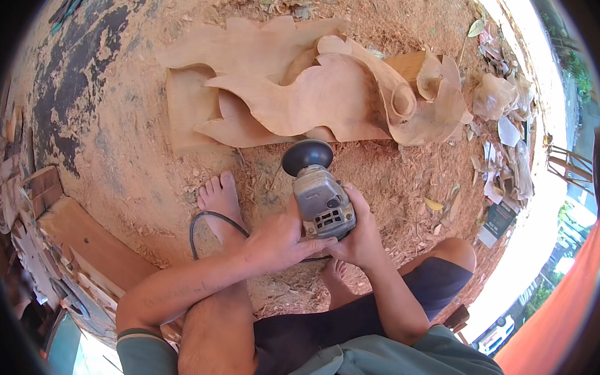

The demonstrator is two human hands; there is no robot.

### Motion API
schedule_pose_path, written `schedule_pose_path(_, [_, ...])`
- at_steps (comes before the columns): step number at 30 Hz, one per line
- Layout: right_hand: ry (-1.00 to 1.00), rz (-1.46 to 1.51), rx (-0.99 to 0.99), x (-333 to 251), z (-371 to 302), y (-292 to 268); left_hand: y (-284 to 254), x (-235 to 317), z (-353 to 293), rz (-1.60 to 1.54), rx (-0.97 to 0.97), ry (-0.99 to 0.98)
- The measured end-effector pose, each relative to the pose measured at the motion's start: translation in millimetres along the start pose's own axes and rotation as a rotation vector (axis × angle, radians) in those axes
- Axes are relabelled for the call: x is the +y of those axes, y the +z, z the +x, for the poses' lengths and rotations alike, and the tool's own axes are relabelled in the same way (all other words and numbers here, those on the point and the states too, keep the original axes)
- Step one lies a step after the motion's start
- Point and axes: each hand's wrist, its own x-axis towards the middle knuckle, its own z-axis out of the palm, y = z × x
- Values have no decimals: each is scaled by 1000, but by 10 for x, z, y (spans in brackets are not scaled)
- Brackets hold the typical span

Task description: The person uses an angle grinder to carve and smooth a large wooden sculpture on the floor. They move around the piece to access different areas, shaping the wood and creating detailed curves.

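A grey angle grinder (319, 197) with a round black backing pad (307, 155) points away from me, held in both hands. My left hand (280, 236) closes on its left side, the fingers partly hidden behind the body. Round its right side and rear wraps my right hand (359, 235). A black cord (212, 214) loops out to the left past my foot. Just beyond the pad lies a large carved wood panel (340, 97) with leaf-like curves and a scroll at its right. In this view the pad's far edge comes close to the panel's near edge; I cannot tell if they touch.
Sawdust and wood shavings (405, 184) cover the ground. My bare left foot (221, 200) is near the cord. A wooden plank (97, 237) lies at the left. Plastic bags (494, 96) and scraps are heaped at the right, near a bright edge.
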Motion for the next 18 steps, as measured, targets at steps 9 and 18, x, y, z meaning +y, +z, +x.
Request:
schedule_pose_path(9, [328, 121, -49, -103, -157, 43, 41, 33, -10, 56, 28, 42])
schedule_pose_path(18, [129, -252, -157, -778, 359, -262, -2, 76, 0, -485, 49, 281])
